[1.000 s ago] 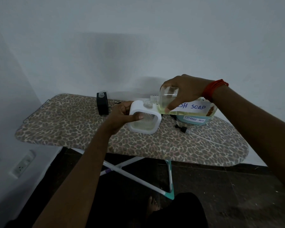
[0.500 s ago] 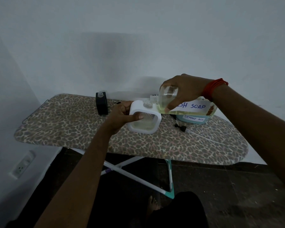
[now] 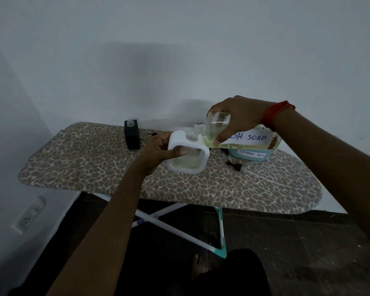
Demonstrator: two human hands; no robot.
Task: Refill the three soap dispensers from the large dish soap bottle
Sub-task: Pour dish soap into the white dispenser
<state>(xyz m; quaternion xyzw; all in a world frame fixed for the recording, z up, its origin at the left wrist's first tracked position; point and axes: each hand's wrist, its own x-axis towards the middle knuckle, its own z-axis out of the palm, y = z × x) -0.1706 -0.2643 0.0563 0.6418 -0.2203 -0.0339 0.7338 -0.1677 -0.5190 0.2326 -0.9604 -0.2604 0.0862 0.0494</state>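
My left hand (image 3: 158, 150) grips a white square soap dispenser (image 3: 198, 146) with a clear front, standing on the ironing board; its top opening is uncapped and pale liquid shows low inside. My right hand (image 3: 237, 116) holds a clear bottle (image 3: 217, 129) tilted down toward the dispenser's top, yellowish soap pooled at its lower end. A black dispenser (image 3: 132, 134) stands uncapped at the board's back left. A third clear dispenser top (image 3: 199, 127) peeks out behind the white one, mostly hidden.
The leopard-print ironing board (image 3: 94, 163) stands against the wall. A pouch labelled "SH SOAP" (image 3: 256, 137) lies on a teal "STORAGE BOX" (image 3: 251, 155) at the back right. A black pump head with its tube (image 3: 236, 165) lies on the board. A wall socket (image 3: 28, 217) sits low left.
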